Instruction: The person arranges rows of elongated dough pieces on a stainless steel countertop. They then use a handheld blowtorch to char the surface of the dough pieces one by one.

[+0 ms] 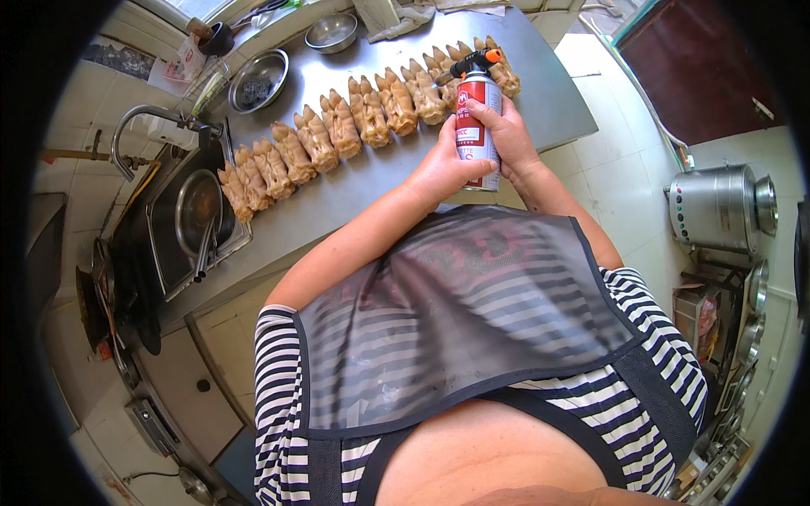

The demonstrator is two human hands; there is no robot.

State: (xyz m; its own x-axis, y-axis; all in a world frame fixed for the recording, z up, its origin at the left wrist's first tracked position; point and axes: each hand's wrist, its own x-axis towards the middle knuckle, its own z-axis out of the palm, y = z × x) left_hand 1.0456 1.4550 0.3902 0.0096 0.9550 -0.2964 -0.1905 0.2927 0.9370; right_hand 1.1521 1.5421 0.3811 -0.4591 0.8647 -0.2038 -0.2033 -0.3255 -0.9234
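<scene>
Both my hands hold a butane torch, a red and white gas canister [479, 120] with a black and orange torch head [476, 62] on top. My left hand [452, 161] wraps the canister's lower left side. My right hand [506, 129] grips its right side, the thumb lying across the front near the top. The nozzle points left toward a row of pig's trotters [342, 123] on the stainless steel counter [373, 180]. The trotters lie side by side in a slanting line, hooves away from me. The canister and torch head partly cover those at the right end.
At the left, a sink [161, 240] holds a metal pan [197, 202] below a curved tap [136, 117]. Behind the row stand a steel bowl with dark scouring wool [256, 92] and another steel bowl [331, 33]. A large steel pot [715, 209] is at the right.
</scene>
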